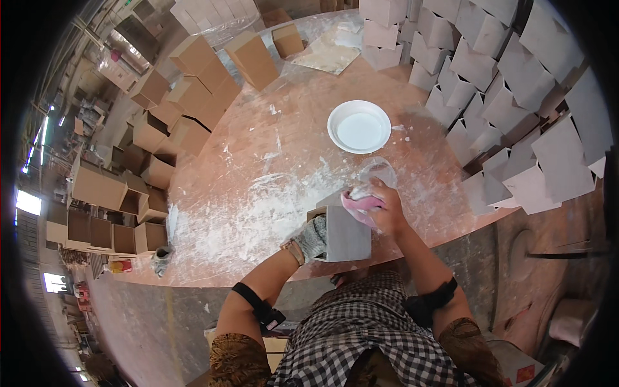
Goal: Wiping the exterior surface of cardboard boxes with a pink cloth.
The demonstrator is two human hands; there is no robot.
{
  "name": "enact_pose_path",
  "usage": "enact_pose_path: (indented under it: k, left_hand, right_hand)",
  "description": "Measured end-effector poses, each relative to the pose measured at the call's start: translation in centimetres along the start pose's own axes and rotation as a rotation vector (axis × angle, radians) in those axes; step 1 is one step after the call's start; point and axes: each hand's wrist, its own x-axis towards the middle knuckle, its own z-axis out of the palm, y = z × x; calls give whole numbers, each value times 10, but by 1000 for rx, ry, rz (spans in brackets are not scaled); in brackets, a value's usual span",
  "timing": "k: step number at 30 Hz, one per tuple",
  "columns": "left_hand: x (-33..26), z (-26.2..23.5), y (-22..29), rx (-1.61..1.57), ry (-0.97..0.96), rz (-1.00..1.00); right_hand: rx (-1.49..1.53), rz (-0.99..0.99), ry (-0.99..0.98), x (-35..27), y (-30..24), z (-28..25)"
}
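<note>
Head view, looking down: a person stands at a large round table whose reddish top is smeared with white powder or paste. The left hand, in a grey knitted glove, is clamped on the left side of a small grey box that stands on the near edge of the table, right in front of the person. The right hand, bare, is closed around a pink cloth and presses it on the box's top right corner. Just beyond the right hand lies a clear plastic bag, dusted white. Farther back on the table sits a white bowl holding white liquid, well apart from the box. To the right of the table, rows of grey-coated boxes are stacked tilted against each other. To the left and at the back stand plain brown wooden boxes, some open toward the camera. A spare grey glove lies at the table's left near edge.
</note>
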Motion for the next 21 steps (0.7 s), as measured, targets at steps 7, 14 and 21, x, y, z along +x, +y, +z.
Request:
enact_pose_path:
  k: [7,14,21]
  left_hand:
    - [-2,10,-9,-219,162,37]
    - [4,-11,30,72,-25,156]
    - [-4,1,10,-1331,1,-246]
  right_hand:
    - [-41,-101,-44,-15,-2,16]
    - [25,-269,-133,-87,-41,16]
    - [253,-138,1,-56,-40,1]
